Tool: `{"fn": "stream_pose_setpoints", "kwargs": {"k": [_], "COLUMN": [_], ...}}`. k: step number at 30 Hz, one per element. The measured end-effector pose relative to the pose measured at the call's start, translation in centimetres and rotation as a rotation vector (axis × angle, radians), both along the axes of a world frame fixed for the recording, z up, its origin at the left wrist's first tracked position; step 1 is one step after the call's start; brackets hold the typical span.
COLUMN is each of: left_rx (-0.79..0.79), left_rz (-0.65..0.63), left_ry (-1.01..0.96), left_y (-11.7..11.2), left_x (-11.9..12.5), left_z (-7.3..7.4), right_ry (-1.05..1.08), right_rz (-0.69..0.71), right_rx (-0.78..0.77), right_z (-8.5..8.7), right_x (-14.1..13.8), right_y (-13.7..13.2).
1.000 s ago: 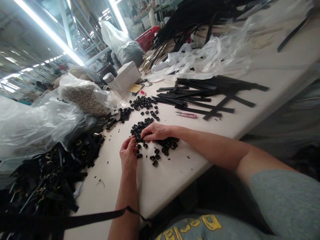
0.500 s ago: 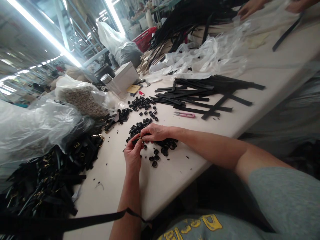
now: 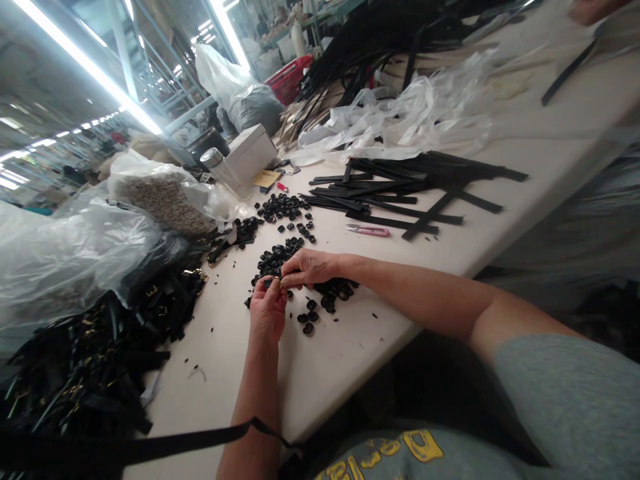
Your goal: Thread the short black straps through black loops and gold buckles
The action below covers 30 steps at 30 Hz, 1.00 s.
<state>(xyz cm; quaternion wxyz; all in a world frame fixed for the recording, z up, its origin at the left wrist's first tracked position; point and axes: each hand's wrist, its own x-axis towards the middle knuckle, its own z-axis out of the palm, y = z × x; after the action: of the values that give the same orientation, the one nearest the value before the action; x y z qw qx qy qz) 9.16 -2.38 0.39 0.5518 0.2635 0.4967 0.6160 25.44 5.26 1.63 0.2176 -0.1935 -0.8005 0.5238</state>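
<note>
My left hand pinches a short black strap piece with a small gold-coloured metal part on it, likely a buckle. From the other side my right hand has its fingertips closed on the same piece, right beside the left thumb. Small black loops lie heaped just behind the hands. More black pieces sit under the right wrist, and a few loose loops rest on the table in front. The fingers partly cover the held strap.
Black straps with gold buckles pile up at left beside plastic bags. Cut black strips and pink thread snips lie to the right. Crumpled clear plastic is behind. Another person's hand holds a strip at top right.
My left hand has turned slightly and shifted a little right, the strap piece still between both hands. At top right, one of the other person's hands has left the view.
</note>
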Motion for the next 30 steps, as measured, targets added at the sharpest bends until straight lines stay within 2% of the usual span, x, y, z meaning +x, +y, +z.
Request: {"fn": "stream_pose_setpoints", "kwargs": {"k": [5, 11, 16, 24, 30], "left_rx": [0.061, 0.093, 0.057, -0.002, -0.061], "left_rz": [0.0, -0.04, -0.004, 0.208, 0.236], "left_ry": [0.115, 0.145, 0.165, 0.021, -0.053], "left_y": [-0.1, -0.5, -0.3, 0.5, 0.5], "left_x": [0.4, 0.6, 0.6, -0.5, 0.0], "left_z": [0.0, 0.7, 0.5, 0.8, 0.8], "right_ry": [-0.004, -0.06, -0.071, -0.211, -0.153], "right_rz": [-0.022, -0.086, -0.1, -0.116, -0.109], "right_rx": [0.073, 0.223, 0.362, 0.35, 0.369], "right_z": [0.1, 0.5, 0.9, 1.6, 1.1], "right_x": [0.2, 0.4, 0.5, 0.8, 0.4], "right_y": [0.2, 0.4, 0.0, 0.4, 0.4]}}
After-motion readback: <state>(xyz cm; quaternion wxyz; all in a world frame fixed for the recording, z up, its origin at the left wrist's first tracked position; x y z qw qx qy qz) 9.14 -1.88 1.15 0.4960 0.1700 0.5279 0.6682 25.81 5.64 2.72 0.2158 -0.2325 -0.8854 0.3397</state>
